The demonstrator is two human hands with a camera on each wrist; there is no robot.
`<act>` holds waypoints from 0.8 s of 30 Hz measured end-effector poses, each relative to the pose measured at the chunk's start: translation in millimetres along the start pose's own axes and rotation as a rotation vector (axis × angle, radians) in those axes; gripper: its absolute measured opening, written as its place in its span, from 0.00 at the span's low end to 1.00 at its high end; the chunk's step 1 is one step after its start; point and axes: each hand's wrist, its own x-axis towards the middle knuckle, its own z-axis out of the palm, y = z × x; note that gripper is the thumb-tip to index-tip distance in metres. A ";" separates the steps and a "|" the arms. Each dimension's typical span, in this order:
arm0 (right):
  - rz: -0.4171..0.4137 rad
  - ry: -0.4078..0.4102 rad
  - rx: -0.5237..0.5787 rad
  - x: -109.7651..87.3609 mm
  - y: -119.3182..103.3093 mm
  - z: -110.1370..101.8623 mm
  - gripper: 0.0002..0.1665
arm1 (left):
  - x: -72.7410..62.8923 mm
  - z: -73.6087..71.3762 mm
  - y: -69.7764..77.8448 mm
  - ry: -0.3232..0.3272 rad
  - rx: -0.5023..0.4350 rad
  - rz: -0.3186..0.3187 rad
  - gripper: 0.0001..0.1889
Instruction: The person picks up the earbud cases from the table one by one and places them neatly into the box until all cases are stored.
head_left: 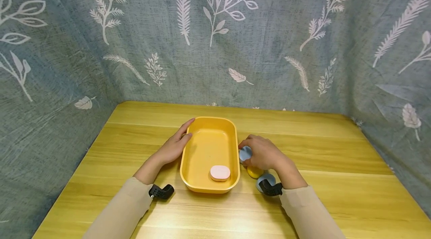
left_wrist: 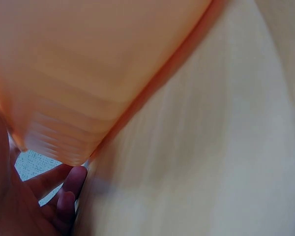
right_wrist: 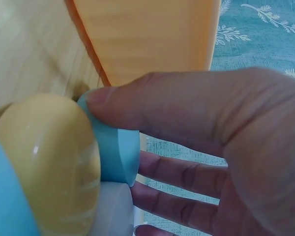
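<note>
A yellow tray stands on a wooden bench. Inside the tray, near its near right corner, lies a pale pink oval block, which only the head view shows.

At the tray's left wall is the left hand, gripping the rim: thumb over the edge, fingers outside. The left wrist view, somewhat blurred, adds bent fingertips low against the tray's outer side.

Just right of the tray, the right hand pinches a small blue block between thumb and fingers. The right wrist view shows this block's flat face and, beneath it, a whitish block hidden from the head view. A smooth, rounded yellow block sits beside them, to the tray's right; nearer the wearer is a second blue block, partly covered by a black wrist camera.

Behind the tray, beyond the bench, hangs a grey-blue curtain with white leaf prints.
</note>
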 end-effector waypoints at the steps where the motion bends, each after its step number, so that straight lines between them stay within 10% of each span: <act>1: -0.002 0.003 -0.001 0.1 0.1 0.1 0.28 | 0.0 -0.1 0.1 0.000 0.000 0.000 0.29; 24: -0.018 0.100 0.038 -2.8 2.3 -7.0 0.28 | -0.2 -0.8 0.2 0.001 0.005 -0.015 0.29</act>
